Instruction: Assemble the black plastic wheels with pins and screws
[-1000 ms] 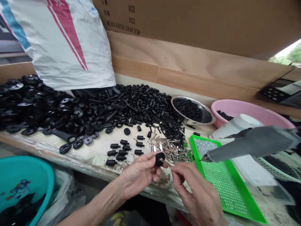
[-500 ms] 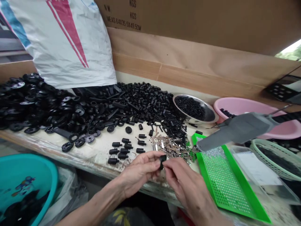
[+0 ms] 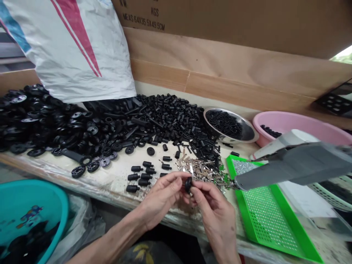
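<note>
Both hands meet over the front edge of the bench. My left hand (image 3: 162, 200) pinches a small round black plastic part (image 3: 188, 183) between thumb and fingers. My right hand (image 3: 213, 209) has its thumb and forefinger closed on the same part from the right side. Just behind the hands lies a heap of small silver metal pieces (image 3: 202, 172). Several assembled black pegs (image 3: 143, 174) lie in rows to the left of the hands.
A grey powered screwdriver (image 3: 291, 167) hangs over a green perforated tray (image 3: 264, 216). Heaps of black wheels (image 3: 41, 121) and black tubes (image 3: 170, 121) cover the bench. A steel bowl (image 3: 229, 126), pink basin (image 3: 294, 126), teal basin (image 3: 30, 216) and white sack (image 3: 74, 47) stand around.
The right hand's fingers have closed in onto the black part held by the left hand, and the part has turned edge-on. The hanging screwdriver has swung about.
</note>
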